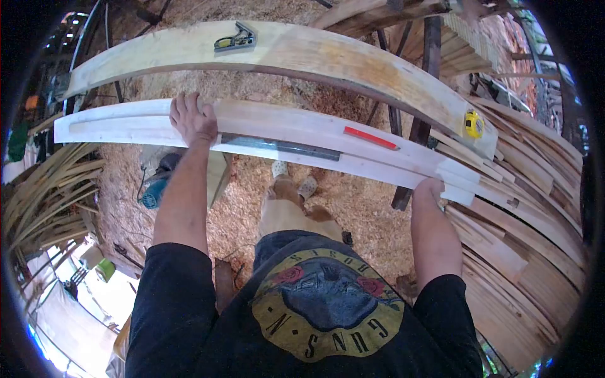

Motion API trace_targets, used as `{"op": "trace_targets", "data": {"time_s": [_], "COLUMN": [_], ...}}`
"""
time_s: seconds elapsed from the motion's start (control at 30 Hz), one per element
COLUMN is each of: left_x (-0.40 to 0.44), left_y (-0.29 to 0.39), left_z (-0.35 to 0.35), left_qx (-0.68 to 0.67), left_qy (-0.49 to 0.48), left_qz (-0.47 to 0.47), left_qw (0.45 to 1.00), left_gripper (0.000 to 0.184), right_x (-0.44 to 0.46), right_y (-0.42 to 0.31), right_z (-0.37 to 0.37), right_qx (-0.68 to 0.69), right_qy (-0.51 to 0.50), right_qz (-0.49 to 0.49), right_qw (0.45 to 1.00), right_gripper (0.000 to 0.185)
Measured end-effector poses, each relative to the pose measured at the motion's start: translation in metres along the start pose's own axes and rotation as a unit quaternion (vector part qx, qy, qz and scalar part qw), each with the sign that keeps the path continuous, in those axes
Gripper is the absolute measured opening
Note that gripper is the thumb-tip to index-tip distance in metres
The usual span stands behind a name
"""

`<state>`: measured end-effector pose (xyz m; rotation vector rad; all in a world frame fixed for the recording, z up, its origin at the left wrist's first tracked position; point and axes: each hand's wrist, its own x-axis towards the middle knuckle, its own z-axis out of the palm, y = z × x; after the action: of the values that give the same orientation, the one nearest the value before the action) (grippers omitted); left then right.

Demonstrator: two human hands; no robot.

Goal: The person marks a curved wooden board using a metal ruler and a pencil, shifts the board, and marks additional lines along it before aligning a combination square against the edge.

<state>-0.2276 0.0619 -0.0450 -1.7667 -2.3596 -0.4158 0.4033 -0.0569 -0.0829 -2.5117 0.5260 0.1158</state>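
Observation:
A long pale wooden board (258,120) lies crosswise in front of me. My left hand (192,120) rests flat on its left part, fingers spread. At the board's right end, my right hand (428,188) grips the near edge; most of its fingers are hidden. Between my hands, a dark grey flat bar (280,148) lies along the near side. Farther right on the same board is a flat red stick (370,138).
Behind it, a thicker plank (296,53) carries a metal-and-black hand tool (235,38) and a yellow tape measure (473,125). Stacked wood strips (529,252) fill the right side. A teal power tool (151,192) sits on the shavings-covered floor (246,227).

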Motion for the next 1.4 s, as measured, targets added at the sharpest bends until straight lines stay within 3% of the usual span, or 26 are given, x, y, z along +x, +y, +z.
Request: {"op": "trace_targets", "data": {"time_s": [0.6,0.73,0.9,1.4], "left_x": [0.001,0.001,0.001,0.002], "left_y": [-0.001,-0.003,-0.001,-0.002], "left_z": [0.003,0.004,0.003,0.004], "left_qx": [-0.003,-0.001,0.001,-0.007], "left_qy": [0.011,0.007,0.004,-0.001], "left_qz": [0.004,0.002,-0.002,-0.009], "left_qw": [1.0,1.0,1.0,1.0], "left_gripper": [0.043,0.044,0.044,0.045], "right_x": [-0.034,-0.008,-0.003,-0.01], "right_y": [-0.016,-0.008,-0.002,-0.002], "right_z": [-0.032,-0.004,-0.01,-0.011], "right_qx": [0.009,0.058,-0.04,0.015], "right_qy": [-0.051,0.056,-0.014,-0.001], "right_qz": [0.024,0.078,-0.002,0.02], "right_qw": [0.998,0.994,0.999,1.0], "right_gripper": [0.065,0.062,0.067,0.068]}}
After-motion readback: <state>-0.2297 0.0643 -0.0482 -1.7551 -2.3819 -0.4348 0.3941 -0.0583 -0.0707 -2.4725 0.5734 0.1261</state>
